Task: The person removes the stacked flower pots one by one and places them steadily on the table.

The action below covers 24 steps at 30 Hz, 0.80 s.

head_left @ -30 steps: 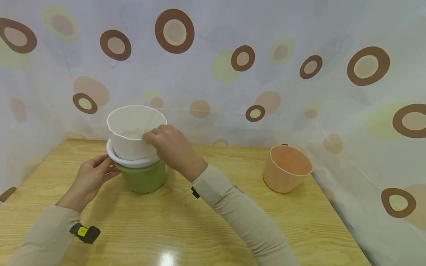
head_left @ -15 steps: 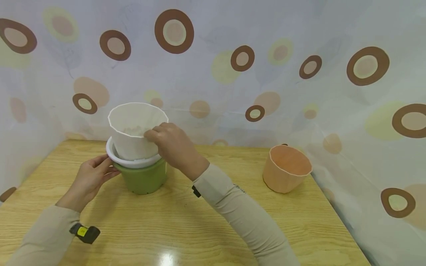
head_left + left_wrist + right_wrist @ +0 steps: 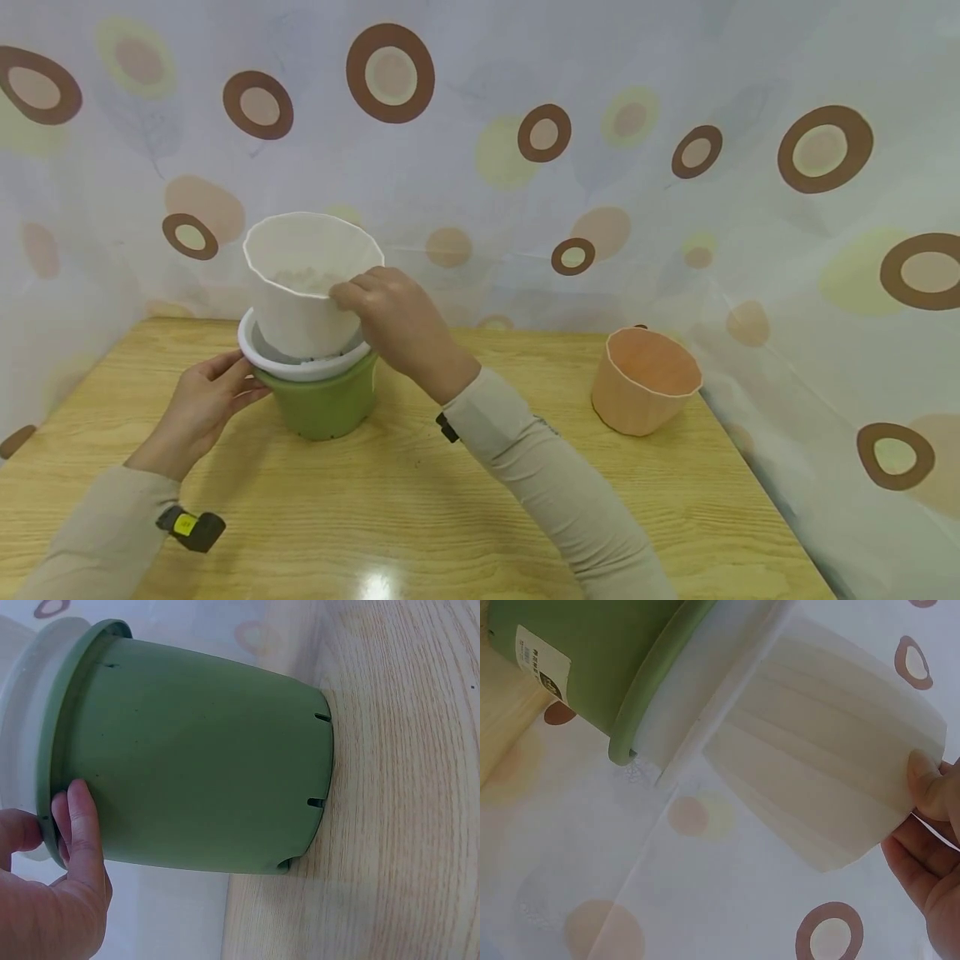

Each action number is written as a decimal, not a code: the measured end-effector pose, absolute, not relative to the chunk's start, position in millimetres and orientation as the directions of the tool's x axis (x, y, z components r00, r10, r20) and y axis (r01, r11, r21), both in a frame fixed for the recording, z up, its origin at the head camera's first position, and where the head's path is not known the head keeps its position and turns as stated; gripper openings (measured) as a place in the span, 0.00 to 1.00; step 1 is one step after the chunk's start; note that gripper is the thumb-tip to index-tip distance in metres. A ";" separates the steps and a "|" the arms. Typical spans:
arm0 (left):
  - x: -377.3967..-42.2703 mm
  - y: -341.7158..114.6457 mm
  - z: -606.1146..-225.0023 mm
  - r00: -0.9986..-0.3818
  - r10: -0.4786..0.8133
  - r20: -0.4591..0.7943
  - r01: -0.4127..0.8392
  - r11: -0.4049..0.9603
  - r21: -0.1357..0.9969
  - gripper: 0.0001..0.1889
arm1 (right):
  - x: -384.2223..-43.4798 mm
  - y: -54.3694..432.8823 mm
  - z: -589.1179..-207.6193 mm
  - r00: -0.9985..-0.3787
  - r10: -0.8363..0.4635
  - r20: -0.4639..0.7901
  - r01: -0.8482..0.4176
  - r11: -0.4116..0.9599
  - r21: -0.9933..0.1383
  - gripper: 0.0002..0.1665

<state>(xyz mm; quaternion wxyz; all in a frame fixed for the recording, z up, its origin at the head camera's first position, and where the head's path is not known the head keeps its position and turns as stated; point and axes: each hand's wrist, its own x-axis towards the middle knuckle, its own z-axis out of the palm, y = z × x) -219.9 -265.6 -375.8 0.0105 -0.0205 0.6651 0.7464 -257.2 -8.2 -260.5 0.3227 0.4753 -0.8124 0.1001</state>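
Note:
A green flowerpot point(image 3: 322, 404) stands on the table with a white round-rimmed pot point(image 3: 281, 368) nested in it. My left hand point(image 3: 202, 402) pinches the green rim at its left side; in the left wrist view the thumb lies at the rim and the fingers point(image 3: 84, 825) under it. With my right hand point(image 3: 397, 321) I grip the near right rim of a white faceted flowerpot point(image 3: 296, 317). It is tilted, and its lower part is still inside the round-rimmed pot. The right wrist view shows its pleated wall point(image 3: 832, 750) mostly out.
A peach faceted flowerpot point(image 3: 633, 396) stands at the right of the wooden table point(image 3: 420, 517). A patterned sheet point(image 3: 465, 183) hangs behind the table and along its right side. The green pot bears a label point(image 3: 544, 664).
My right hand has raised the white faceted pot and shifted it slightly right, so more of the round-rimmed pot's inside shows. The left hand keeps its place on the green rim.

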 end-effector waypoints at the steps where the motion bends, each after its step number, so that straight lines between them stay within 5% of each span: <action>1: -219.7 -265.7 -375.9 -0.999 -0.013 -0.045 -0.044 -0.121 0.992 0.42 | -257.0 -7.3 -259.8 -0.333 -0.701 0.631 -0.838 0.526 0.143 0.21; 24: -218.9 -265.7 -376.7 -0.999 -0.009 -0.038 -0.036 -0.133 0.990 0.43 | -259.9 20.9 -257.4 -0.238 -0.587 0.774 -0.845 0.518 0.133 0.16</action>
